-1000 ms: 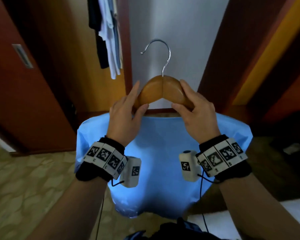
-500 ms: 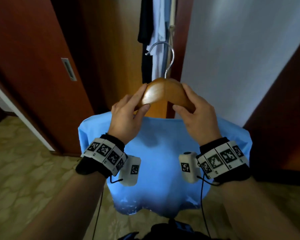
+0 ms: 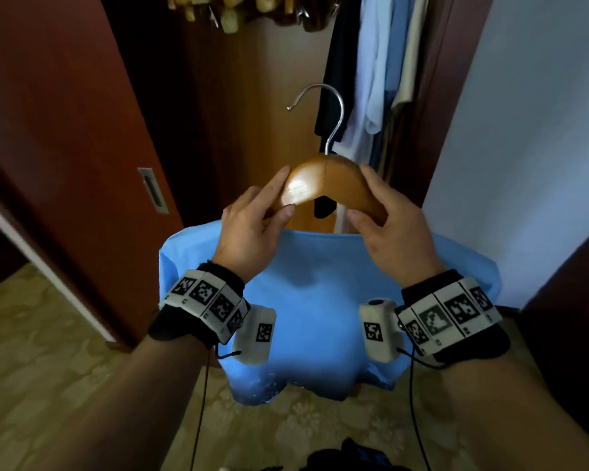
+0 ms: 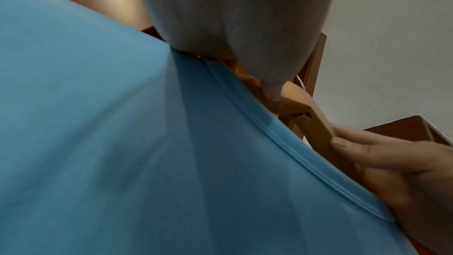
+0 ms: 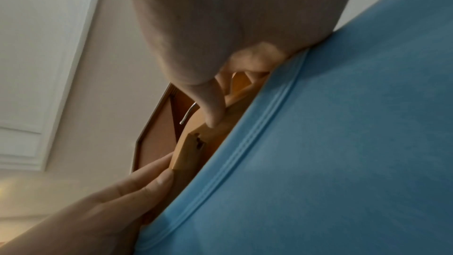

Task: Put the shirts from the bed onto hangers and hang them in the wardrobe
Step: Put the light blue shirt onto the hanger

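Observation:
A light blue shirt (image 3: 317, 300) hangs on a wooden hanger (image 3: 323, 183) with a metal hook (image 3: 334, 110), held up in front of the open wardrobe (image 3: 252, 96). My left hand (image 3: 252, 226) pinches the hanger's left shoulder between thumb and fingers. My right hand (image 3: 385, 226) grips its right shoulder the same way. In the left wrist view the blue shirt (image 4: 147, 162) fills the frame, with the hanger (image 4: 306, 119) showing above its collar. The right wrist view shows the shirt (image 5: 343, 143) and the hanger (image 5: 196, 143) from below.
Dark, pale blue and white clothes (image 3: 371, 79) hang at the wardrobe's right side. Several empty wooden hangers (image 3: 238, 8) hang along the top. A red-brown sliding door (image 3: 65, 130) with a recessed handle (image 3: 152, 190) stands at the left. A pale wall (image 3: 524, 130) is at the right.
The view has swung left and closer to the wardrobe: its inside and the hanging clothes now sit straight behind the hanger. Both hands keep the same hold on the hanger.

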Action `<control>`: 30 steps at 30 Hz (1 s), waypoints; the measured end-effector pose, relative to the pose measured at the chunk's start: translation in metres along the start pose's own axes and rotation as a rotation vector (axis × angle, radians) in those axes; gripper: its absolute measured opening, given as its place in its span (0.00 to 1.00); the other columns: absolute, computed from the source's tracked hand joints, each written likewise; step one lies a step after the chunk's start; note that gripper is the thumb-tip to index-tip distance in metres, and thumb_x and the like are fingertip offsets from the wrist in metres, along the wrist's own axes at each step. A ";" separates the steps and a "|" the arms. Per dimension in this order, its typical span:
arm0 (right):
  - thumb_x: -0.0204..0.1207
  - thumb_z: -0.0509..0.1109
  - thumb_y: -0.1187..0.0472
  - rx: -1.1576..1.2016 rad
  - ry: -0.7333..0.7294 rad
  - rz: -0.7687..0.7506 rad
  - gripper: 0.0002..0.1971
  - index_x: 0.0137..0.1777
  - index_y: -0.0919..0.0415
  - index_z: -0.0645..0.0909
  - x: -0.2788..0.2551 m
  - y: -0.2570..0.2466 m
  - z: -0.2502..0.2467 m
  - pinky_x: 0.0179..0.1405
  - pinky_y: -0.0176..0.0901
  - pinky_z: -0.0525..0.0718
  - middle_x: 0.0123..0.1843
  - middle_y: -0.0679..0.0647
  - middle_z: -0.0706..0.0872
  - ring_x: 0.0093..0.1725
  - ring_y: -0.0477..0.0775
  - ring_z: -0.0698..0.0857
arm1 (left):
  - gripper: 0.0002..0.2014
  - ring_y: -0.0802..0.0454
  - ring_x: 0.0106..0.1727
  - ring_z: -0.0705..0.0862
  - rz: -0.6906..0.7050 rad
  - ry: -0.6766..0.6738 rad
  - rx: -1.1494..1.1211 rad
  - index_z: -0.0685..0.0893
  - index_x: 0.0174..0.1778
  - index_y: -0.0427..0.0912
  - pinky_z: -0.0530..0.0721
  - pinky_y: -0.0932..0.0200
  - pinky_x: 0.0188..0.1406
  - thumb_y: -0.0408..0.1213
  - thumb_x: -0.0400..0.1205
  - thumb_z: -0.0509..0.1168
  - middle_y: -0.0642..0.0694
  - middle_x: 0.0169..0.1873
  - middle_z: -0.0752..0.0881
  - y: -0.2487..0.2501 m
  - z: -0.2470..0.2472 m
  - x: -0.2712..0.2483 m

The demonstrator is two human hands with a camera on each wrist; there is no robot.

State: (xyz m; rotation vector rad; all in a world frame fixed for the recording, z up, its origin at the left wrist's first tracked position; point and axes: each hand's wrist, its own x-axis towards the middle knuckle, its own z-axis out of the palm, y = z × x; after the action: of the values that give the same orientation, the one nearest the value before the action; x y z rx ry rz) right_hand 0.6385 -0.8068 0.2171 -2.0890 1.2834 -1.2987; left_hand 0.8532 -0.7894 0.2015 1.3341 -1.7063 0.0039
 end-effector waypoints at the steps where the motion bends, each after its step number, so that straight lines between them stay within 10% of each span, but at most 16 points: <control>1: 0.74 0.63 0.49 -0.029 -0.001 0.002 0.33 0.82 0.46 0.64 0.009 0.002 0.007 0.69 0.61 0.76 0.65 0.60 0.83 0.64 0.58 0.81 | 0.26 0.59 0.45 0.71 0.013 -0.014 -0.016 0.64 0.80 0.57 0.78 0.35 0.53 0.49 0.84 0.59 0.52 0.48 0.77 -0.013 0.002 0.012; 13: 0.79 0.67 0.59 -0.212 0.303 0.138 0.31 0.81 0.43 0.63 0.106 -0.028 0.098 0.64 0.66 0.77 0.58 0.60 0.84 0.58 0.61 0.82 | 0.28 0.49 0.52 0.79 0.237 -0.203 -0.254 0.63 0.81 0.56 0.79 0.40 0.60 0.48 0.84 0.58 0.46 0.53 0.81 -0.134 0.006 0.155; 17: 0.78 0.68 0.61 -0.214 0.397 0.187 0.31 0.81 0.44 0.65 0.128 -0.025 0.117 0.67 0.66 0.76 0.61 0.62 0.83 0.61 0.62 0.82 | 0.26 0.41 0.58 0.74 0.278 -0.111 -0.191 0.71 0.79 0.48 0.70 0.56 0.61 0.46 0.84 0.61 0.40 0.56 0.75 -0.147 0.020 0.180; 23: 0.79 0.70 0.62 -0.273 0.459 0.228 0.31 0.81 0.46 0.65 0.157 -0.007 0.129 0.66 0.65 0.76 0.58 0.61 0.84 0.59 0.61 0.82 | 0.32 0.57 0.32 0.76 0.108 -0.349 -0.422 0.53 0.85 0.52 0.75 0.60 0.36 0.43 0.87 0.61 0.48 0.30 0.77 -0.137 0.044 0.187; 27: 0.80 0.69 0.61 -0.319 0.400 0.248 0.31 0.82 0.45 0.64 0.172 0.003 0.133 0.65 0.60 0.74 0.56 0.58 0.83 0.59 0.60 0.81 | 0.38 0.55 0.57 0.85 -0.008 -0.536 -0.691 0.38 0.83 0.54 0.81 0.69 0.55 0.37 0.87 0.59 0.42 0.57 0.86 -0.127 0.052 0.197; 30: 0.79 0.69 0.63 -0.329 0.329 0.236 0.33 0.82 0.46 0.63 0.178 0.012 0.140 0.65 0.58 0.73 0.58 0.60 0.83 0.61 0.61 0.81 | 0.38 0.50 0.68 0.81 -0.172 -0.537 -0.882 0.41 0.85 0.55 0.78 0.48 0.71 0.35 0.87 0.60 0.44 0.66 0.82 -0.127 0.056 0.206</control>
State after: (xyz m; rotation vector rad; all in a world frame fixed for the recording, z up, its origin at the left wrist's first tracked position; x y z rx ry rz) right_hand 0.7805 -0.9837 0.2295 -1.8951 1.9374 -1.4435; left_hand 0.9193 -1.0254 0.2406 0.8166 -1.6732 -1.1577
